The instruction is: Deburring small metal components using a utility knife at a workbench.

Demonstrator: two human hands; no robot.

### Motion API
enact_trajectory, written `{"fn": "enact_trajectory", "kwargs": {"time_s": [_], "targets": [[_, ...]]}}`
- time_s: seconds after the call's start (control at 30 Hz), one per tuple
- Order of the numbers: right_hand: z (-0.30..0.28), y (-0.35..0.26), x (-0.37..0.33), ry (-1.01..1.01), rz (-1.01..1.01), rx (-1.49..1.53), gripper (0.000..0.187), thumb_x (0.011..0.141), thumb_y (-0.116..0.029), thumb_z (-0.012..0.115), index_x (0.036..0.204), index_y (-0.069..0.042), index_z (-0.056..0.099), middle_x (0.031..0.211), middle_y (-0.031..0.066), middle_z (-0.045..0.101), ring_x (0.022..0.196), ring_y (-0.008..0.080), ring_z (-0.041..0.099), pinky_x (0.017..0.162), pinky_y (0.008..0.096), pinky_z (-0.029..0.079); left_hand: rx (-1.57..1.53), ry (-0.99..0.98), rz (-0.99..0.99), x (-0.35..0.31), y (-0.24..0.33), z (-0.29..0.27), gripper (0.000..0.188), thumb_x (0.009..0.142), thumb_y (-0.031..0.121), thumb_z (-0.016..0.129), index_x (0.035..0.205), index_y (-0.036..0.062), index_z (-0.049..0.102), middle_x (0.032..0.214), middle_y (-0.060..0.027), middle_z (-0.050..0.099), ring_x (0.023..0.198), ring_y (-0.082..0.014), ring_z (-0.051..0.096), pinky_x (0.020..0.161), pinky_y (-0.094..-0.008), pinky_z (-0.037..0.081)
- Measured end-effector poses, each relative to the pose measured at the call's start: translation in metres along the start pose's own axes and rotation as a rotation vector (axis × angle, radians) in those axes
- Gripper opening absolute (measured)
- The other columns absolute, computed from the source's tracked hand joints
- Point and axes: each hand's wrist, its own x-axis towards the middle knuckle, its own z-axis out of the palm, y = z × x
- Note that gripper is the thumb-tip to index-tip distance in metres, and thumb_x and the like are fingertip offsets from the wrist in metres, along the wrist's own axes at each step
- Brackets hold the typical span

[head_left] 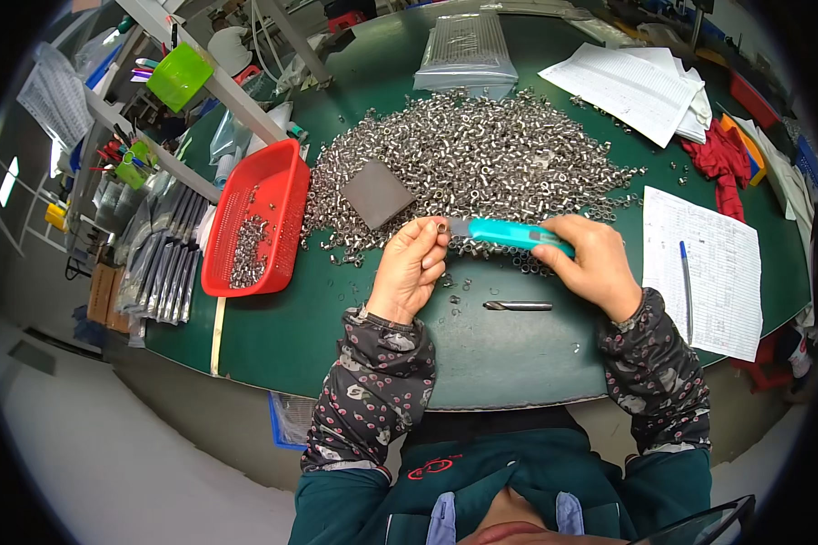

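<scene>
Between the fingertips of my left hand (pixel 411 265) is a small metal ring (pixel 442 228), pinched upright. My right hand (pixel 592 262) is closed round the handle of a turquoise utility knife (pixel 509 233). The knife's blade end points left and meets the ring, or lies right beside it. Beyond both hands spreads a large heap of small shiny metal rings (pixel 481 145). On the heap's near left side rests a dark grey square block (pixel 377 194). A drill bit (pixel 518 306) lies on the green table below the knife, with a few loose rings and thin shavings to its left.
A red plastic basket (pixel 213 259) with some rings in it stands at the left. Printed sheets (pixel 722 272) with a pen (pixel 686 282) lie at the right, more papers (pixel 622 86) farther back. Clear plastic bags (pixel 468 54) sit behind the heap. A grey metal frame (pixel 236 104) rises at the left.
</scene>
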Motion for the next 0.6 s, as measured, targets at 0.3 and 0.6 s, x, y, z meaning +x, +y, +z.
{"fn": "enact_trajectory", "kwargs": {"time_s": [0.3,0.6], "targets": [[0.0000,0.0021,0.0001,0.202,0.000,-0.010,0.028,0.075,-0.029,0.060,0.088,-0.004,0.060,0.074,0.0105,0.058,0.064,0.0278,0.057,0.055,0.0351,0.044,0.028,0.027,0.064,0.0013,-0.0021,0.0030,0.014,0.088,0.013,0.047,0.096,0.0027,0.052,0.079,-0.0028,0.048,0.051,-0.0022,0.034,0.038,-0.0130,0.025],[-0.0002,0.0006,0.0001,0.163,0.004,-0.024,0.027,0.074,-0.029,0.060,0.086,-0.005,0.060,0.073,0.0104,0.058,0.064,0.0280,0.057,0.055,0.0362,0.044,0.035,0.049,0.070,0.0005,-0.0011,0.0048,0.013,0.088,0.013,0.047,0.095,0.0034,0.052,0.078,-0.0028,0.048,0.051,-0.0028,0.034,0.038,-0.0135,0.024]]}}
